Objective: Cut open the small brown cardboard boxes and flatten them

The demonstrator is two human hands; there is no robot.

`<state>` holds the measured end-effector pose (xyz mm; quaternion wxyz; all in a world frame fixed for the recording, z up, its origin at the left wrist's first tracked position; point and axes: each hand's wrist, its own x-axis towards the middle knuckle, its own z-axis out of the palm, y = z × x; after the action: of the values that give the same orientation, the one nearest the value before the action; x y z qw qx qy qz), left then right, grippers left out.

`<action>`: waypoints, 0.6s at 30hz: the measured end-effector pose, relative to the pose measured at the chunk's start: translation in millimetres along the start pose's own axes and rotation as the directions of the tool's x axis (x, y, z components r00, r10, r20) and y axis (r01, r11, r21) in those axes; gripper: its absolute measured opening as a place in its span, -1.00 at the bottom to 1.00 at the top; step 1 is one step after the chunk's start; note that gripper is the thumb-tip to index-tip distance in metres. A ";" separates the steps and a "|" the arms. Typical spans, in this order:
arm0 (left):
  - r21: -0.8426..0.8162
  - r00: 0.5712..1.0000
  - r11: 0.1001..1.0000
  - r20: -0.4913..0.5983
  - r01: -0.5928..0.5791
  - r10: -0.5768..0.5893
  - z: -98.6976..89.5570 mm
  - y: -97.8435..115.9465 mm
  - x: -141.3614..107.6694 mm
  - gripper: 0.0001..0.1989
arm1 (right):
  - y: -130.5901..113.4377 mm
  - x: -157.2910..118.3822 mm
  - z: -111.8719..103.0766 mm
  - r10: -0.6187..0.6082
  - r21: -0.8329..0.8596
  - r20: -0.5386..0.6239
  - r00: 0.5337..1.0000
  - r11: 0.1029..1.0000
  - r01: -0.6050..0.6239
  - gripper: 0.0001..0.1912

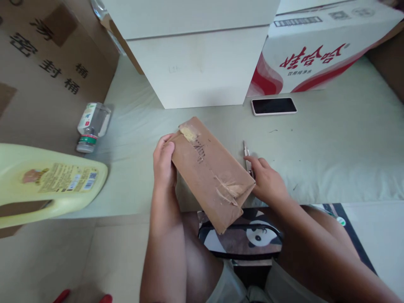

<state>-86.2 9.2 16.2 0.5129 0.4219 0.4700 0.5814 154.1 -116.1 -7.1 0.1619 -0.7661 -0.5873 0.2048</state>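
My left hand (164,162) grips the far left end of a flat brown cardboard parcel (210,170) with torn tape patches, holding it tilted above the edge of a pale green mat (331,151). My right hand (267,181) sits at the parcel's near right corner, and its fingers touch a slim metal cutter (246,155) lying on the mat; whether it also grips the parcel is unclear.
A white box (202,71) and a red-and-white printed carton (315,59) stand at the back. A phone (274,106) lies face up before them. A small clear bottle (91,126) lies left, beside a large brown carton (47,71). A yellow jug (47,181) is near left.
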 end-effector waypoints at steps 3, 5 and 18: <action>0.008 1.000 1.000 0.010 -0.007 0.007 -0.2 0.5 -1.6 -0.57 | -0.3 2.6 -3.9 0.094 -0.088 0.048 0.994 0.992 -0.089 -0.42; 0.023 1.000 1.000 0.019 -0.013 0.012 -0.8 1.1 -2.7 -0.56 | 5.5 5.0 -6.8 0.090 0.055 0.048 0.995 0.994 -0.092 -0.42; 0.004 1.000 1.000 0.028 -0.013 0.013 -2.3 -5.3 -0.3 -0.58 | -28.5 -55.6 -64.1 -0.281 0.960 -0.256 0.925 0.039 0.277 -0.85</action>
<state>-87.4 8.8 10.6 0.5147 0.4339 0.4612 0.5780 150.0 -163.0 69.0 0.6655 -0.3306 -0.4356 0.5080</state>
